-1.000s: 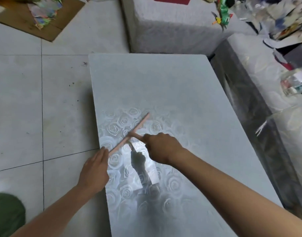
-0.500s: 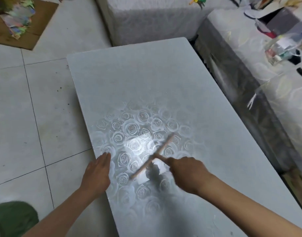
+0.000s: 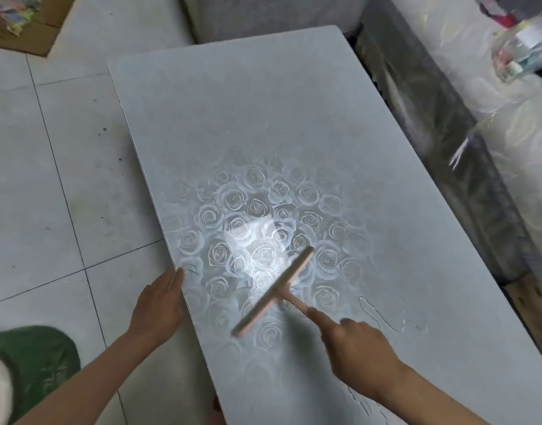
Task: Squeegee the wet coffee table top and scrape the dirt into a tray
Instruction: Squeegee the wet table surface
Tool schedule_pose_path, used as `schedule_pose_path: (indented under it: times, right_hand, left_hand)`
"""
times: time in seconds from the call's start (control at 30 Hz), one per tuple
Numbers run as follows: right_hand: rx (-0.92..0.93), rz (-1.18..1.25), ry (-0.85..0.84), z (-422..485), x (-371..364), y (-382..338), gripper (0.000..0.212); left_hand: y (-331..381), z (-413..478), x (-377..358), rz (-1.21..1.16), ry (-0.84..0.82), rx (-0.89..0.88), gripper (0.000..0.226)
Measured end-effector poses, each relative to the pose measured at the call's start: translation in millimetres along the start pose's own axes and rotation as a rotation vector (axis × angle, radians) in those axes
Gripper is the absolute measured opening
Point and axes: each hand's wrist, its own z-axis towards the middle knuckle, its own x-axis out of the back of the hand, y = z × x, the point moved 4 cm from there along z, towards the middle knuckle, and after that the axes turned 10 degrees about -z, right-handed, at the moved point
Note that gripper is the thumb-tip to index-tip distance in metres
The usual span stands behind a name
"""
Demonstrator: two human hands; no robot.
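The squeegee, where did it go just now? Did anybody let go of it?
The squeegee slid across the coffee table top, away from its left edge, drawn by the right hand. Its blade end was beside the left hand; now they are apart. Nobody let go: the right hand still grips the handle, the left hand still rests at the table's edge.

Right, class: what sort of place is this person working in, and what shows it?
Probably a home living room: a low coffee table with a rose-patterned top stands on a tiled floor, beside what looks like cloth-covered seating.
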Motion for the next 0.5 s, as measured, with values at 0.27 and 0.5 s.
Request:
schedule_pose_path:
  times: [0.27,0.5]
  right_hand:
    - [0.211,-0.074,0.12,20.9,45.0,-60.9,0.073]
    - [0.271,-0.085,0.083,65.5,36.9,-119.6,0.064]
  left_hand:
    - [-0.2,-5.8,-6.0,-0.353,0.037,0.086,0.078]
    - [-10.2,-7.3,2.1,-0.447,0.11,0.137,0.072]
